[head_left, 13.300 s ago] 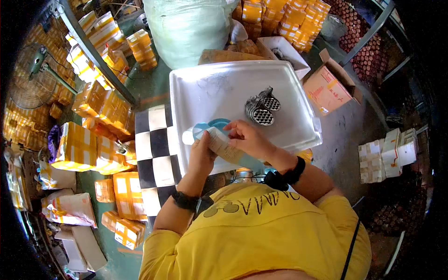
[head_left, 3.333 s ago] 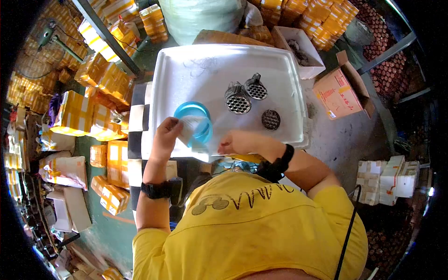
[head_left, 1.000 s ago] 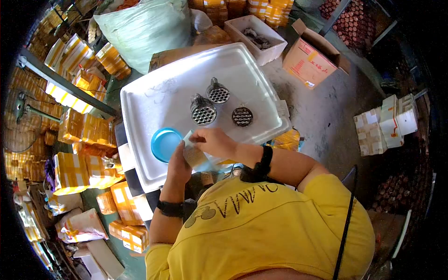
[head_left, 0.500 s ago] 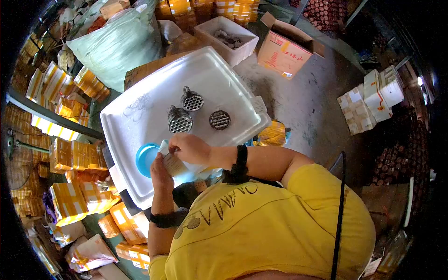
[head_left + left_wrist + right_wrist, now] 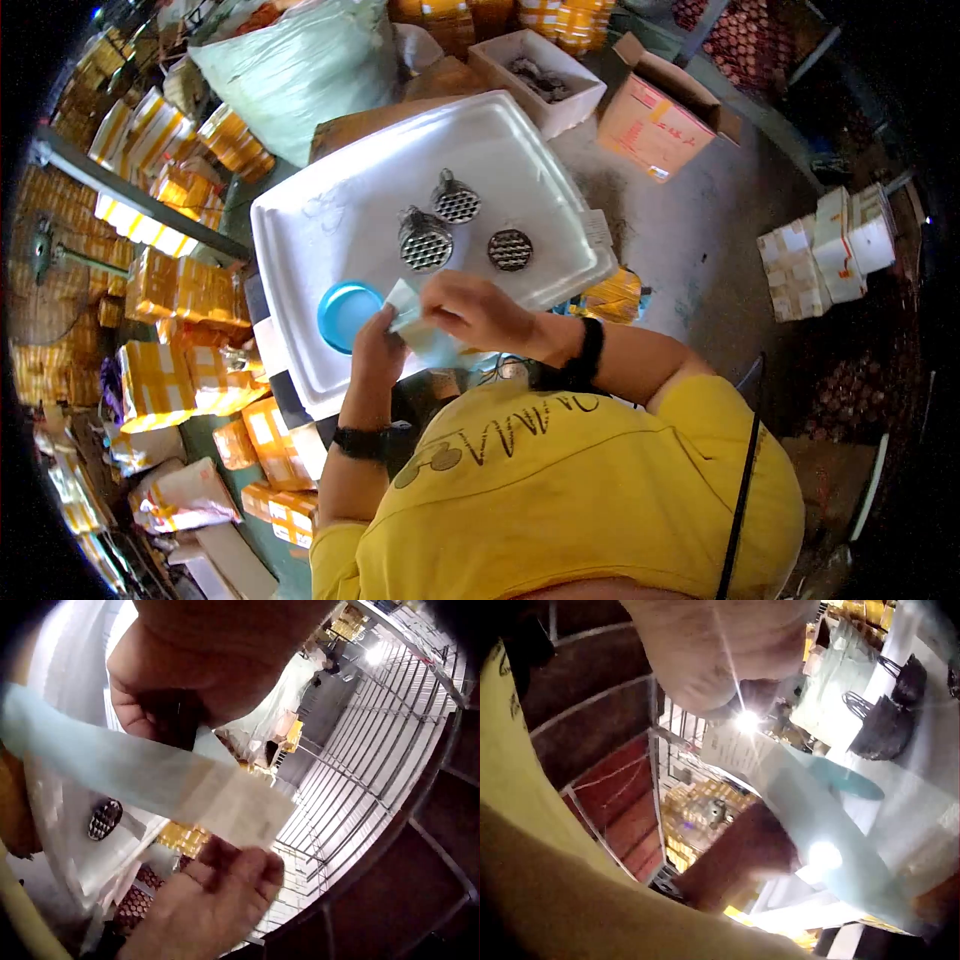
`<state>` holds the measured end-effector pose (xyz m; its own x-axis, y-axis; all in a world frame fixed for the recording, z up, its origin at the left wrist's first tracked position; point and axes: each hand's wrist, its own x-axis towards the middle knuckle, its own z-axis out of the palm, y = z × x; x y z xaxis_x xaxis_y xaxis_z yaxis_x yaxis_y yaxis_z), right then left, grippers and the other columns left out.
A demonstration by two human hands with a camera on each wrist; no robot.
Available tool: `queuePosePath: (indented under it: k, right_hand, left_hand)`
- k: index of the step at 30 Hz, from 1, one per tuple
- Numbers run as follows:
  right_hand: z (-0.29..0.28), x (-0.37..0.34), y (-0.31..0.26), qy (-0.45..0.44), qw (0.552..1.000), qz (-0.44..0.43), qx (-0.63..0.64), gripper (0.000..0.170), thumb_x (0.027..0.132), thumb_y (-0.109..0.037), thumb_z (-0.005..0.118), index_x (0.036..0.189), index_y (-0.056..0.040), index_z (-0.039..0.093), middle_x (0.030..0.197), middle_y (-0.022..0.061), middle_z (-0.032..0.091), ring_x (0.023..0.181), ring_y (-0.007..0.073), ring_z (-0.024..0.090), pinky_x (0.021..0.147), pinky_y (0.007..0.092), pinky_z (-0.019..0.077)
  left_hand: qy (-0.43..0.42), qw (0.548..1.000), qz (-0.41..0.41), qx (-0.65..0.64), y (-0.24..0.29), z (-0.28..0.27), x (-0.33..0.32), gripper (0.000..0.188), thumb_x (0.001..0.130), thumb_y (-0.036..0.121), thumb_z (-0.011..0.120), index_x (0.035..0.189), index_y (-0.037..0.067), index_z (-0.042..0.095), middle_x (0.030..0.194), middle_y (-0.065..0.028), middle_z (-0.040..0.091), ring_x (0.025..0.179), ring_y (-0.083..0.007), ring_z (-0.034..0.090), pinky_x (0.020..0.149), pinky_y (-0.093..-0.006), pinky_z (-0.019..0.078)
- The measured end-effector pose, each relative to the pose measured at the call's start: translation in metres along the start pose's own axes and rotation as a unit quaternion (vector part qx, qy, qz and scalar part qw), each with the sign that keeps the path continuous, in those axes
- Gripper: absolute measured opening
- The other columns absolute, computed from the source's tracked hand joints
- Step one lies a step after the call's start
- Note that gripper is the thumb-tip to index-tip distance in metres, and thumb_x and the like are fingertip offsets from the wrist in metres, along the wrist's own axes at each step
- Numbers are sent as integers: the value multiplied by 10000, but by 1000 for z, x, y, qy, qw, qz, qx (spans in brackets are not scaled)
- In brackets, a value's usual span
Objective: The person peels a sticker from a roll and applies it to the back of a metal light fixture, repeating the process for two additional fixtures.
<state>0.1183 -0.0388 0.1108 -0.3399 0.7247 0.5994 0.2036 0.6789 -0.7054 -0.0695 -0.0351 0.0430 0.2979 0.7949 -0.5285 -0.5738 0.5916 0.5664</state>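
"Writing?"
"Dark script on the yellow shirt (image 5: pixel 600 500), red characters on a carton (image 5: pixel 655 130); fine print on the blue strip (image 5: pixel 150 780) is too small."
"Hands?"
"Left hand (image 5: pixel 380 352) pinches the strip; right hand (image 5: pixel 478 312) curls its fingers by the printed end, gripping or not I can't tell."
"And the strip?"
"Between them, over the near edge of the white tray (image 5: pixel 335 210)."
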Motion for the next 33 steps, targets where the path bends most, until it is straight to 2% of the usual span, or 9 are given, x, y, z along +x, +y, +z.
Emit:
queuePosePath:
  k: [3, 5, 8, 12, 15, 18, 19, 26, 33]
  right_hand:
    - [-30, 0, -11, 51, 995, 78, -29, 184, 718, 21, 618, 890, -21, 566, 821, 69, 546, 745, 173, 543, 658, 289, 443]
    - [-58, -4, -2, 87, 991, 98, -16, 177, 726, 39, 613, 889, -23, 585, 835, 62, 534, 762, 149, 532, 668, 255, 433]
    - [-101, -11, 0, 138, 978, 28, -155, 140, 749, 60, 591, 858, -28, 598, 848, 51, 505, 784, 124, 510, 675, 203, 404]
    - [-119, -39, -5, 212, 953, 217, 22, 121, 782, -31, 588, 903, -28, 585, 826, 54, 581, 775, 134, 556, 685, 245, 449]
    - [-119, -45, -6, 246, 932, 229, 133, 123, 814, -104, 577, 899, -22, 541, 825, 40, 576, 751, 120, 551, 682, 255, 451]
    - [-122, -55, -5, 284, 920, 264, 62, 122, 795, -109, 600, 849, -30, 524, 799, 36, 561, 726, 105, 533, 663, 248, 444]
    - [-124, -58, -2, 292, 915, 276, 35, 120, 783, -95, 609, 816, -35, 510, 783, 23, 540, 725, 92, 509, 662, 231, 427]
    - [-128, -65, -3, 326, 898, 285, 73, 142, 787, -65, 569, 913, -11, 531, 791, 14, 530, 746, 88, 495, 684, 223, 409]
    - [-117, -57, 15, 275, 894, 335, 109, 145, 809, -113, 552, 904, -4, 539, 746, 17, 553, 689, 99, 511, 653, 238, 420]
  left_hand:
    - [36, 805, 123, 579, 0, -24, 2, 302, 854, 284, 470, 891, 1, 569, 766, -113, 592, 675, -230, 571, 593, -351, 458]
    - [71, 736, 28, 672, 12, 2, -11, 296, 834, 316, 502, 840, 34, 593, 734, -124, 601, 646, -258, 578, 586, -370, 457]
    - [94, 497, 85, 859, 20, 23, -20, 275, 794, 336, 555, 817, 65, 598, 780, -152, 601, 698, -290, 582, 607, -376, 456]
    - [128, 612, 314, 715, 34, 43, -2, 360, 751, 348, 617, 859, 11, 551, 805, -159, 596, 752, -317, 576, 646, -371, 455]
    - [150, 633, 318, 690, 35, 44, 50, 390, 753, 326, 628, 890, -21, 516, 729, -149, 592, 621, -260, 581, 553, -344, 465]
    - [83, 814, 73, 570, 42, 28, 96, 377, 764, 294, 622, 889, -39, 497, 666, -120, 581, 496, -184, 543, 436, -297, 444]
    - [80, 840, 108, 526, 40, 25, 98, 336, 770, 256, 606, 867, -45, 494, 621, -86, 563, 436, -131, 503, 374, -260, 412]
    - [114, 803, 202, 549, 60, 47, 80, 241, 772, 168, 580, 828, -59, 520, 629, -99, 575, 436, -140, 518, 392, -251, 424]
    - [23, 967, 93, 238, 60, 40, 53, 320, 808, 81, 497, 1103, -18, 424, 841, -113, 574, 614, -175, 582, 471, -247, 486]
